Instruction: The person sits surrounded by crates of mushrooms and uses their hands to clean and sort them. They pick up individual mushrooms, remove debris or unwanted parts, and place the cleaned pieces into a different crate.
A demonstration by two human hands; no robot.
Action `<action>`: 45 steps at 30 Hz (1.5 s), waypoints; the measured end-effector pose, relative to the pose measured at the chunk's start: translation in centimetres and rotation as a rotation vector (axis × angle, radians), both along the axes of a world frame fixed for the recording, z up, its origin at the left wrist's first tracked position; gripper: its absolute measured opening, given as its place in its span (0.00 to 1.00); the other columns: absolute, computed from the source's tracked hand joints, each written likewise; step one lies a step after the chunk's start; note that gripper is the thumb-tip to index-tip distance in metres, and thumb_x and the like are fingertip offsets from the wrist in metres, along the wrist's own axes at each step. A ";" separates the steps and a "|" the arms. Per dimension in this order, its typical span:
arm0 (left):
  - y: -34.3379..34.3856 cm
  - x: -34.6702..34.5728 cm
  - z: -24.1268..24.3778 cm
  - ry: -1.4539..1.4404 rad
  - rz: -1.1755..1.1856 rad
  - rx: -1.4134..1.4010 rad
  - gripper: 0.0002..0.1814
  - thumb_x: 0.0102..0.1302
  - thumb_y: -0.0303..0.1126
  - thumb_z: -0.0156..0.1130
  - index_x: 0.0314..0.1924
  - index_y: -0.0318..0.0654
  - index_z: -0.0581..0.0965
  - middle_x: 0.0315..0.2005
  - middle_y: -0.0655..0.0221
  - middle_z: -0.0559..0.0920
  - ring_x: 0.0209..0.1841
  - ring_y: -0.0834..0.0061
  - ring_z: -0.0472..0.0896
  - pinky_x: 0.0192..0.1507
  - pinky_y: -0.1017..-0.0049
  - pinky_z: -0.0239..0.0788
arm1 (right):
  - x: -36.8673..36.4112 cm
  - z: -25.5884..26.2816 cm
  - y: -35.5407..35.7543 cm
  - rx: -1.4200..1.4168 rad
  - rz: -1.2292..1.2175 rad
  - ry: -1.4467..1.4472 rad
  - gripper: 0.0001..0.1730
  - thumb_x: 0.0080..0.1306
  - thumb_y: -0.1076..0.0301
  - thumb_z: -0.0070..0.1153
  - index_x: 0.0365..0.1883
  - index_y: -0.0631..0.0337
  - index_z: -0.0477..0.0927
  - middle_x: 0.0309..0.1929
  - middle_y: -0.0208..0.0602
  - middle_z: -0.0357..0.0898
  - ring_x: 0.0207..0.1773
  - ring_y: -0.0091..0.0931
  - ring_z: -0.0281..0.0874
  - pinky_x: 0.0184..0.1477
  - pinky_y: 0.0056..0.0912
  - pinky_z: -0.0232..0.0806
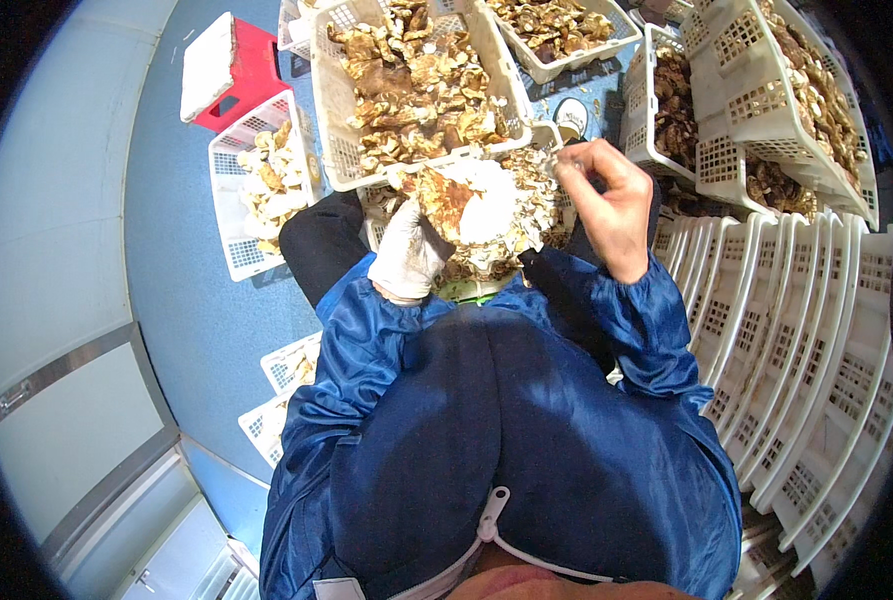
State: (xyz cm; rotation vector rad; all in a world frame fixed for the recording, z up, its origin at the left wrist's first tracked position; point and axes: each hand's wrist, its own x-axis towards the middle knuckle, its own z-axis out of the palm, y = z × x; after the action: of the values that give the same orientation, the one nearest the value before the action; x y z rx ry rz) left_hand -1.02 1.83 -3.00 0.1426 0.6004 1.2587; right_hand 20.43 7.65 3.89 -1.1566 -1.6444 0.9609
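Observation:
In a stained white glove, my left hand [409,255] grips a large mushroom [439,199] with a torn brown and cream surface. A bright white, overexposed patch [490,199] lies right beside it, and I cannot tell whether it is part of the same mushroom. My bare right hand [607,202] is raised to the right, its thumb and forefinger pinched on a small grey thing [562,163] too blurred to name. Below both hands, between my knees, a basket holds a heap of mushroom trimmings [536,180].
Ahead stands a white plastic crate [330,127] of brown mushrooms. A smaller basket [225,161] of paler pieces and a red stool [255,71] with a white top are at left. Stacked crates [739,97] and nested crates [776,330] line the right. A shoe [570,116] shows ahead.

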 end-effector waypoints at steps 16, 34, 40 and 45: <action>0.2 1.2 0.1 0.036 0.248 -0.131 0.20 0.75 0.35 0.46 0.61 0.32 0.69 0.54 0.59 0.77 0.55 0.65 0.77 0.60 0.66 0.70 | -5.2 0.2 -2.8 0.337 0.212 -0.080 0.07 0.55 0.80 0.59 0.23 0.66 0.73 0.32 0.41 0.79 0.34 0.35 0.79 0.37 0.32 0.70; -0.1 0.6 -1.6 -0.037 0.220 -0.060 0.21 0.73 0.35 0.48 0.62 0.34 0.68 0.56 0.60 0.76 0.58 0.67 0.75 0.62 0.68 0.68 | -5.2 0.4 -2.6 0.295 0.240 -0.071 0.08 0.56 0.78 0.61 0.23 0.66 0.73 0.34 0.41 0.79 0.35 0.35 0.78 0.38 0.33 0.69; -0.1 0.1 -0.5 0.021 0.098 -0.013 0.23 0.75 0.37 0.44 0.63 0.32 0.66 0.57 0.56 0.75 0.58 0.63 0.75 0.63 0.65 0.68 | -4.1 0.2 -1.8 -0.195 0.297 0.265 0.04 0.59 0.75 0.60 0.32 0.67 0.82 0.27 0.34 0.82 0.31 0.19 0.78 0.35 0.24 0.69; 0.0 0.1 0.7 0.103 0.003 0.165 0.27 0.75 0.42 0.39 0.65 0.28 0.64 0.58 0.51 0.74 0.58 0.59 0.76 0.62 0.61 0.70 | -2.2 -0.3 -0.5 -0.443 0.217 0.558 0.03 0.61 0.76 0.60 0.32 0.67 0.83 0.32 0.33 0.83 0.34 0.19 0.78 0.40 0.23 0.72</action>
State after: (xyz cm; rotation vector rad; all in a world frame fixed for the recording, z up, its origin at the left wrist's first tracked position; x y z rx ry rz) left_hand -0.91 1.83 -2.31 0.3459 0.5844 1.3089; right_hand 18.27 7.14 3.57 -0.8741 -1.1437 1.6756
